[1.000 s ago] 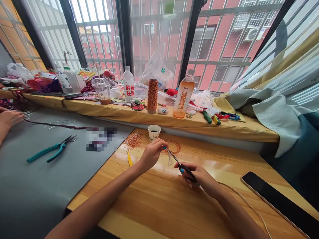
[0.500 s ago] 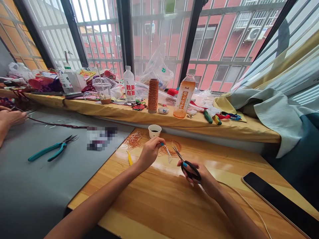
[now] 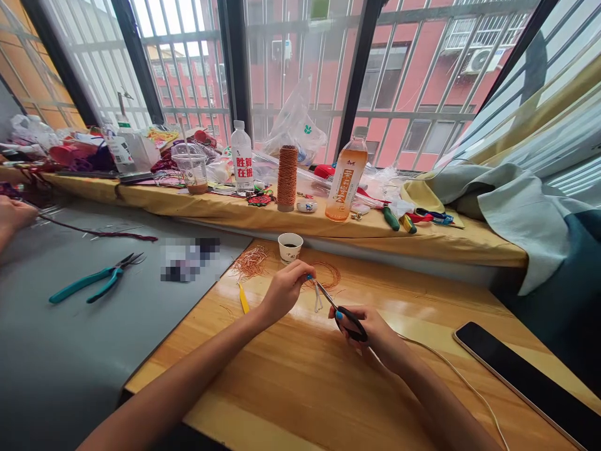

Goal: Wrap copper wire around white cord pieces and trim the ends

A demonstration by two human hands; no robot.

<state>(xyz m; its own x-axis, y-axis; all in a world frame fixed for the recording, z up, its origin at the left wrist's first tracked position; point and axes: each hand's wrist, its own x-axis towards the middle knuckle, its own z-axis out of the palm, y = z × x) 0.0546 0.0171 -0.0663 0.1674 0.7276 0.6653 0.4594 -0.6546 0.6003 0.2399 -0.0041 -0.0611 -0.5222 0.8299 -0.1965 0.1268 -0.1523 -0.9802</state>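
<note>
Between the thumb and fingers of my left hand (image 3: 287, 289) is a thin white cord (image 3: 318, 300), its ends hanging below the fingertips. My right hand (image 3: 369, 332) is closed around the black handles of a pair of scissors (image 3: 351, 324). The blades point up and left and reach the cord just beside my left fingertips; whether they have cut it I cannot tell. Behind the hands lies a coil of copper-coloured cord (image 3: 331, 275). A heap of orange and white cord scraps (image 3: 251, 262) and yellow tweezers (image 3: 243, 298) lie left of my left hand.
A paper cup (image 3: 290, 248) with dark liquid stands behind my left hand. Teal pliers (image 3: 101, 280) lie on the grey table, where another person's hand (image 3: 16, 216) holds a dark braided cord (image 3: 94, 232). A phone (image 3: 526, 382) lies at right; bottles and a cord spool (image 3: 287, 178) line the sill.
My right hand has moved left, bringing the scissors from apart to against the white cord at my left fingertips. The other person's hand has shifted left with the braided cord.
</note>
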